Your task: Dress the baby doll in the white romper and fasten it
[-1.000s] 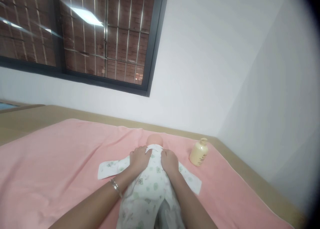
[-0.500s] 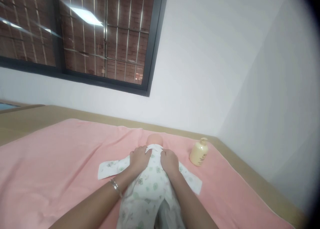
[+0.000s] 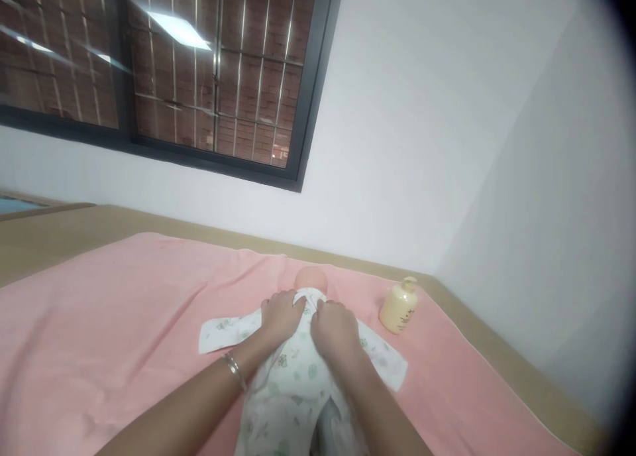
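A baby doll lies on the pink blanket; only its smooth bald head (image 3: 311, 279) shows above the collar. It wears white baby clothes (image 3: 298, 363) with a green and grey print, sleeves spread to both sides. My left hand (image 3: 283, 315) is closed over the shoulder at the left of the collar, its thumb on the cloth. On the other side of the neckline, my right hand (image 3: 336, 327) has its fingers curled in, pinching the fabric near the collar. Its fingertips are partly hidden. A bracelet (image 3: 234, 370) circles my left wrist.
The pink blanket (image 3: 124, 310) covers most of a tan surface (image 3: 163, 221). A pale yellow pump bottle (image 3: 398, 307) stands on the blanket to the right of the doll. Behind are a white wall (image 3: 397, 124) and a dark-framed window (image 3: 223, 161) with bars outside.
My right hand has shifted slightly inward and left along the collar, its fingers more curled. The left hand stays at the shoulder. The whole view has moved slightly.
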Motion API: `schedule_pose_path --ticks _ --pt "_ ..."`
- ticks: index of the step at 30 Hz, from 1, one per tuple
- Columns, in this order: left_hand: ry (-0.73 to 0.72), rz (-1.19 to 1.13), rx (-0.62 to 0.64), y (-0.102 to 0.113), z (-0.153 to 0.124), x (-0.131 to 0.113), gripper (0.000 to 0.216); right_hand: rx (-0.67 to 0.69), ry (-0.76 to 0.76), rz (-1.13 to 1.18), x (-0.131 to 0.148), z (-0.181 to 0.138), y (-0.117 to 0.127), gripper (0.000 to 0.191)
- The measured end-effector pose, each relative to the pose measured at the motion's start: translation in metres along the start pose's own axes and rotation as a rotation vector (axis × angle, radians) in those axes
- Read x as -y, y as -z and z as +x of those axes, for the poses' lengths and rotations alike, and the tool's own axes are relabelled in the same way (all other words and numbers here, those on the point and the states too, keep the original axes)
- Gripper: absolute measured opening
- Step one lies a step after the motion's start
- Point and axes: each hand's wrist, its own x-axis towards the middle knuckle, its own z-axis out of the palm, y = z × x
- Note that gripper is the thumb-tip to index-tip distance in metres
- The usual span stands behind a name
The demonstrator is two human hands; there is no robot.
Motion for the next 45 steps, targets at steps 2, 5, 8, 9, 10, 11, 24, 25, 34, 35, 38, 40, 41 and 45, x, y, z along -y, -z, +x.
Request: schedule_pose_path --ticks 2,5,8,9,10,11,24,25,34,35,38,40,41,45 --pt "-0.009 0.002 0.029 0.002 0.001 0.0 0.038 -0.004 -0.002 0.043 -0.003 0.003 -0.003 0.028" --pt "-0.022 0.011 0.082 0.005 0.0 0.0 0.038 0.005 -0.03 0.157 -0.014 0.011 -0.012 0.032" --pt "-0.059 0.018 0.129 0.007 -0.003 0.0 0.045 0.046 -0.071 0.229 -0.026 0.02 -0.019 0.043" --pt "-0.085 0.023 0.138 0.008 -0.005 -0.001 0.047 0.059 -0.079 0.235 -0.029 0.022 -0.02 0.045" --pt "-0.111 0.033 0.142 0.008 -0.007 -0.001 0.049 0.072 -0.084 0.236 -0.031 0.023 -0.02 0.046" --pt "-0.132 0.046 0.142 0.008 -0.008 -0.001 0.05 0.082 -0.088 0.236 -0.031 0.024 -0.02 0.047" --pt "-0.176 0.152 0.023 0.01 -0.019 -0.014 0.045 0.155 0.004 0.317 -0.031 -0.007 0.043 0.032" --pt "-0.234 0.164 0.01 0.009 -0.025 -0.017 0.044 0.122 0.002 0.344 -0.033 -0.007 0.046 0.032" --pt "-0.268 0.075 0.049 0.015 -0.023 -0.015 0.046 0.083 0.007 0.33 -0.042 0.01 0.019 0.035" --pt "-0.225 0.065 0.048 0.015 -0.017 -0.012 0.047 0.086 0.008 0.33 -0.042 0.012 0.012 0.038" --pt "-0.106 0.031 0.072 0.013 -0.003 -0.001 0.056 0.072 0.003 0.34 -0.04 0.017 -0.007 0.044" --pt "-0.079 0.025 0.091 0.012 0.001 0.002 0.059 0.058 0.009 0.357 -0.039 0.02 -0.016 0.047" --pt "-0.084 0.034 0.093 0.012 0.0 0.002 0.059 0.054 0.014 0.369 -0.039 0.022 -0.019 0.048" --pt "-0.136 0.144 0.062 0.014 -0.013 -0.008 0.056 0.06 0.043 0.427 -0.042 0.024 -0.021 0.049"
